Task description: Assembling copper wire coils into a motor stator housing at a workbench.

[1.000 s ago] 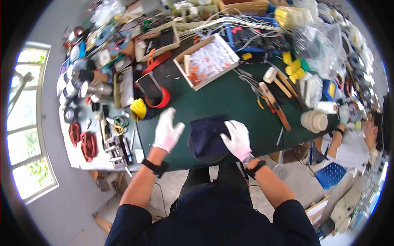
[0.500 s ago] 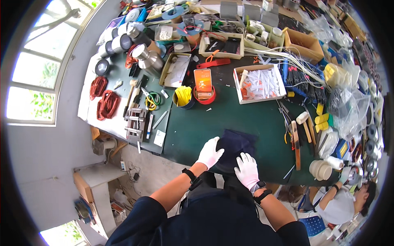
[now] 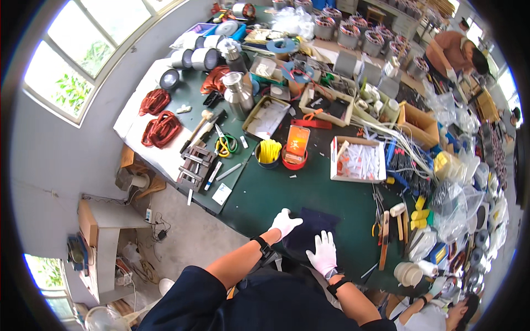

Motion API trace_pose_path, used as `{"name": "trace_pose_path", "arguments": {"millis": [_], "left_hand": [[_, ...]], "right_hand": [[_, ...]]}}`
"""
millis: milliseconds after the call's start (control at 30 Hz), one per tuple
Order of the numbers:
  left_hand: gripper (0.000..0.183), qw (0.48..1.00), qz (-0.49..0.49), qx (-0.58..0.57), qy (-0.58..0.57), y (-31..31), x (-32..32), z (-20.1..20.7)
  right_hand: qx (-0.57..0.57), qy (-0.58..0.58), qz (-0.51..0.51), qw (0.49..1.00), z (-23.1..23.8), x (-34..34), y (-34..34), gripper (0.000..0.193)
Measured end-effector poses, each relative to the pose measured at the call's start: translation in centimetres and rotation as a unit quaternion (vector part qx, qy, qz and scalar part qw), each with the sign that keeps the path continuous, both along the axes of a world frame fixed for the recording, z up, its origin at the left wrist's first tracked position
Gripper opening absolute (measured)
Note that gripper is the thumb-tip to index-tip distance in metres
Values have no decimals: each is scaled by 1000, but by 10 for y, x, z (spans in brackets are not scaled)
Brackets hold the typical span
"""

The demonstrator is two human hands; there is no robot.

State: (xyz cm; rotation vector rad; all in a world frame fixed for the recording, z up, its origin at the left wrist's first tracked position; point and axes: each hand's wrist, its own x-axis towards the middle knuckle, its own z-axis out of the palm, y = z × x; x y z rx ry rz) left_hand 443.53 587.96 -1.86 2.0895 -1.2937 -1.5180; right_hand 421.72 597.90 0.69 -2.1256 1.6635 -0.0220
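Note:
A dark navy cloth [image 3: 312, 225] lies on the green tabletop [image 3: 248, 196] close to its front edge. My left hand [image 3: 285, 223], in a white glove, rests at the cloth's left edge with fingers apart. Lower down, my right hand [image 3: 323, 254], gloved in white too, lies flat over the cloth's right front part, fingers stretched forward. Neither hand visibly grips anything. Beyond the cloth stand a blue cup of yellow strips [image 3: 269, 151] and a red round container [image 3: 294, 159] with an orange-screened phone [image 3: 298, 139] on top.
Scissors [image 3: 225, 144], a metal fixture [image 3: 196, 165] and red wire coils [image 3: 162, 129] lie leftward. A box of white pieces [image 3: 358, 160] stands beyond. Pliers [image 3: 377, 225], a mallet [image 3: 397, 211] and plastic bags [image 3: 455, 201] crowd the right. One person [image 3: 441, 314] sits at lower right; another [image 3: 452, 52] stands farther back.
The view has tilted up and turned, showing more of the room at the back. Both hands stay by the cloth; my left hand's fingers reach less far over it.

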Motion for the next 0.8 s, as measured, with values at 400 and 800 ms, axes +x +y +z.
{"name": "trace_pose_path", "arguments": {"millis": [400,800], "left_hand": [[60,960,-55,79,264,6,38,-9],[56,805,298,-125,497,-105,325,83]], "right_hand": [[-52,-104,21,993,19,1,-14,55],[-32,-124,-157,979,9,33,24,39]]}}
